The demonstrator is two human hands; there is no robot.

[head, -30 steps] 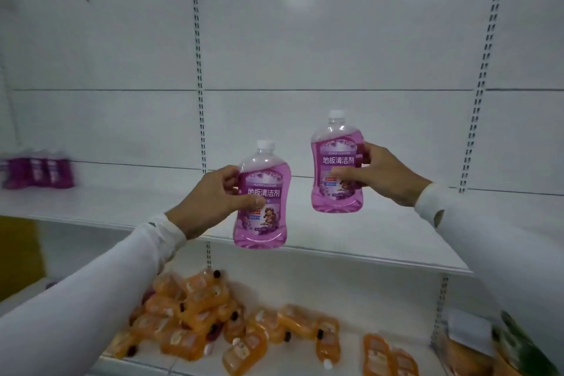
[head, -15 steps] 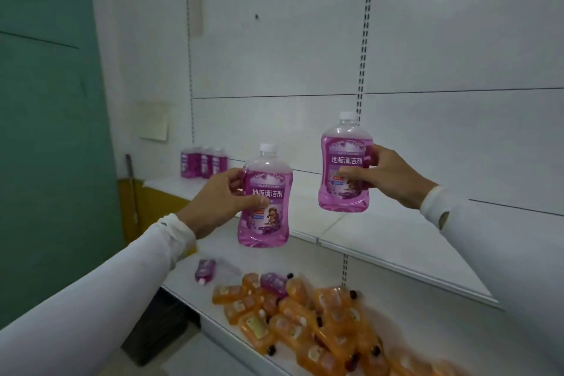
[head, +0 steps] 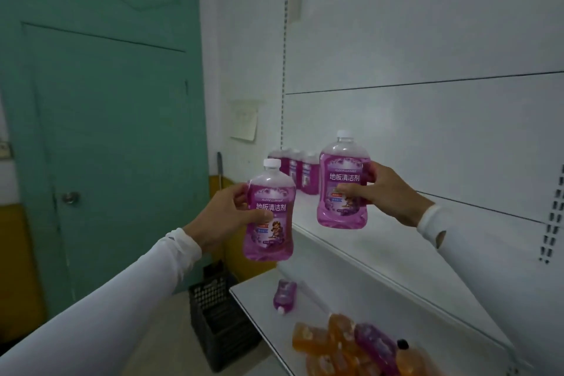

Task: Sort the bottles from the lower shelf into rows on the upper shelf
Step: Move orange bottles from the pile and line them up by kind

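Teal door [head: 100, 131], white wall panels [head: 427, 24], black crate [head: 219, 314] on the floor.

Both purple bottles' labels [head: 271, 207] [head: 344, 178] read "FLOOR CLEANER" and "地板清洁剂".

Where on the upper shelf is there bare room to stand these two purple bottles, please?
The upper shelf is bare from the standing purple bottles at its far end toward the camera. The lower shelf is crowded nearer the camera by the orange bottles; one lying purple bottle sits apart.
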